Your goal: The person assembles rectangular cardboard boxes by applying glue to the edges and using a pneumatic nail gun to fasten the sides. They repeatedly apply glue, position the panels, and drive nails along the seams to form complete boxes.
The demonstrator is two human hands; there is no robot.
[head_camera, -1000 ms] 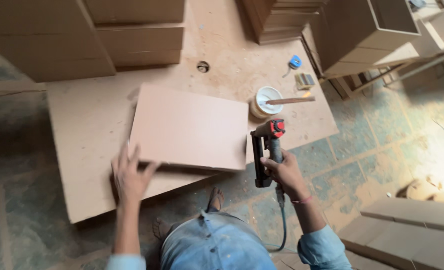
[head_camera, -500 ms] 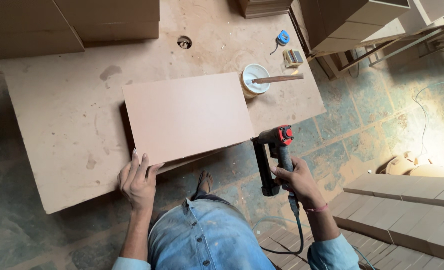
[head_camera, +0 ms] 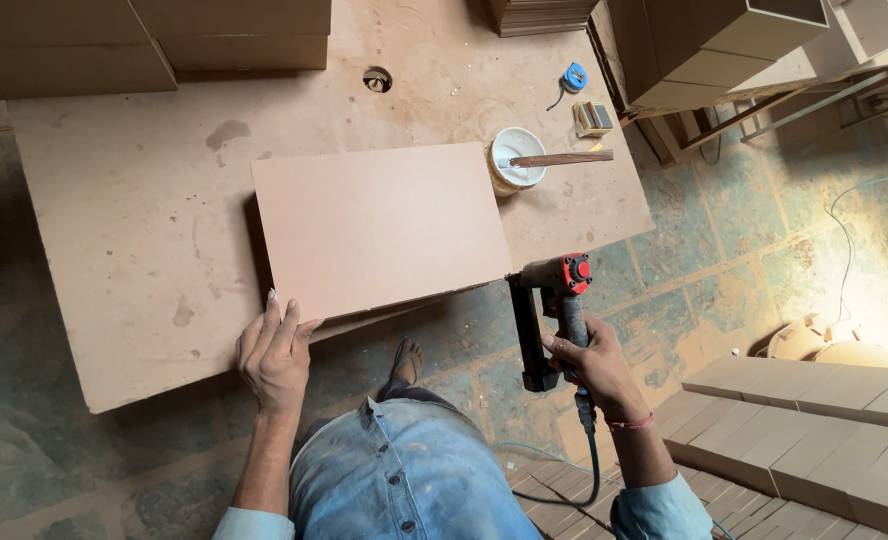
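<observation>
Panel (head_camera: 379,228) flat on bench (head_camera: 114,250), nail gun (head_camera: 554,300) at its near right corner.

Left hand (head_camera: 276,352) spread wide, fingertips pressing the panel's near left corner. Right hand (head_camera: 594,365) closed round the gun's grip, nose now touching the panel edge after hanging clear of the bench half a second back; looks ready for fastening that edge. White tub (head_camera: 516,160) with stick across it just beside the far right corner. Tape measure (head_camera: 573,77) farther back. Board stacks (head_camera: 824,400) on floor at right.
</observation>
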